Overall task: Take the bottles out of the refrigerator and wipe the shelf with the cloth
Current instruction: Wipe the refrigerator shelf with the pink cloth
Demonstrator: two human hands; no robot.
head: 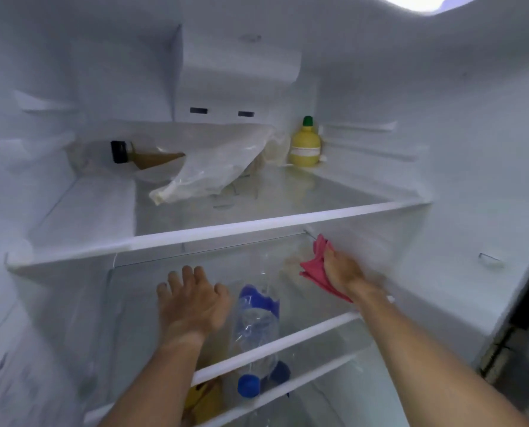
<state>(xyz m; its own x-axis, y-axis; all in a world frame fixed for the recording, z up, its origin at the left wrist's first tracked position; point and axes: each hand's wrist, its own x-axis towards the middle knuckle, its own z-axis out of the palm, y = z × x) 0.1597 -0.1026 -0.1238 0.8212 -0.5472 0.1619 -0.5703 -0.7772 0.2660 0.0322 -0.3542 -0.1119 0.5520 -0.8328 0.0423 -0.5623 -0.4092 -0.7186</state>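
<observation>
My right hand point(343, 271) presses a pink cloth point(315, 266) against the right side of the middle glass shelf point(287, 339), close to the fridge's right wall. My left hand point(192, 298) lies flat on the same shelf, fingers spread, holding nothing. A clear plastic water bottle point(255, 328) with a blue label and blue cap lies on its side just right of my left hand; whether it rests on this shelf or under the glass is unclear. On the upper shelf point(226, 231) stands a yellow lemon-juice bottle point(305, 143) with a green cap.
The upper shelf also holds a crumpled clear plastic bag point(217, 171) and a dark-capped bottle point(139, 154) lying on its side at the back left. Something yellow point(201, 399) shows below the middle shelf. White fridge walls close in on both sides.
</observation>
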